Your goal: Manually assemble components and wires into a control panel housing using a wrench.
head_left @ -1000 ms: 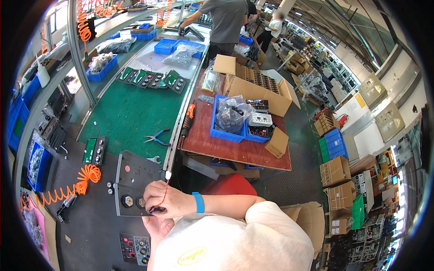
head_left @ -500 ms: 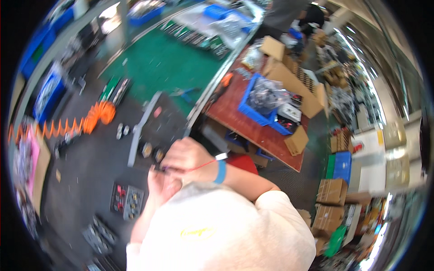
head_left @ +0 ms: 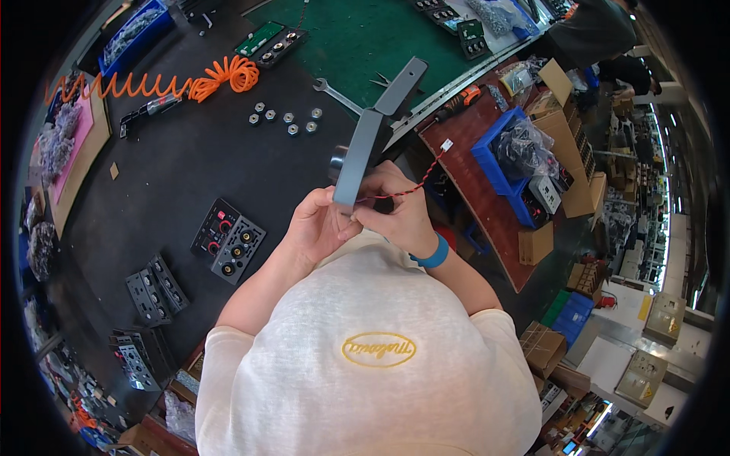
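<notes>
In front of my chest a grey angular metal housing (head_left: 352, 163) is held tilted on edge. A round black part (head_left: 338, 162) sticks out from its left face. My left hand (head_left: 313, 224) is closed at the housing's lower end, thumb and fingers against it. On the other side my right hand (head_left: 399, 210) is closed, its thumb and fingertips near the lower end with a twisted red-and-black wire (head_left: 411, 188). The wire runs out over the right hand to a white connector (head_left: 446, 144). What the right fingertips pinch is partly hidden.
Several hex nuts (head_left: 289, 118) and a wrench (head_left: 334, 94) lie beyond my hands. Knobbed panels (head_left: 228, 242) lie left. An orange coiled hose (head_left: 224, 80) joins an air tool (head_left: 148, 112). Blue bins (head_left: 494, 167) stand on a red table at right; another person (head_left: 601, 34) is beyond.
My view has shifted and become sharper. The grey housing now stands more upright between my hands, and the wire's connector points up to the right, farther from my wrist.
</notes>
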Demonstrator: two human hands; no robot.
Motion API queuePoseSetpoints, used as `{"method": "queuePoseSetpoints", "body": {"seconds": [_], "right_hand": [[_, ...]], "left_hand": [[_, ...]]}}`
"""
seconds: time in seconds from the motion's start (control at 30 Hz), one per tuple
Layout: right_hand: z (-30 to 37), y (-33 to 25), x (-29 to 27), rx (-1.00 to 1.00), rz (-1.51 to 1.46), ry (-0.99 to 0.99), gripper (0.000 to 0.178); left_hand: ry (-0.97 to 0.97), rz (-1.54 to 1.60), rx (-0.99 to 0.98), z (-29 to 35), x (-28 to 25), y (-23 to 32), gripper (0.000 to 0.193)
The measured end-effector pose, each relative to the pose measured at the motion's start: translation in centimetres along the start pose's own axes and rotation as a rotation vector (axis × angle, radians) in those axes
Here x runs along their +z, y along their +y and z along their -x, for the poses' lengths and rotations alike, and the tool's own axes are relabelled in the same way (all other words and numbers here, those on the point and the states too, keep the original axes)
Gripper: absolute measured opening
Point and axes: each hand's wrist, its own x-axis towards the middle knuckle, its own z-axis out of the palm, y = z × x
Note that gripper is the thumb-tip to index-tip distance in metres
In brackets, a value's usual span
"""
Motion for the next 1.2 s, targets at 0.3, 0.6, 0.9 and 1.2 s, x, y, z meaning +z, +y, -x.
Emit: {"method": "queuePoseSetpoints", "body": {"seconds": [0.3, 0.6, 0.9, 1.2], "right_hand": [[-0.6, -0.4, -1.2, -0.287, 0.275, -0.016, 0.021], [-1.2, -0.5, -0.2, -0.307, 0.244, -0.015, 0.021], [-1.2, -0.8, -0.4, -0.294, 0.223, -0.023, 0.024], [-1.5, -0.5, -0.3, -0.329, 0.29, -0.043, 0.021]], "left_hand": [[-0.16, 0.36, -0.153, -0.3, -1.7, -0.1, 0.047], [-0.224, 0.339, -0.223, -0.1, -1.7, -0.5, 0.044], [-0.247, 0.399, -0.225, 0.1, -1.8, -0.8, 0.046], [-0.2, 0.377, -0.228, 0.5, -2.1, -0.4, 0.048]]}}
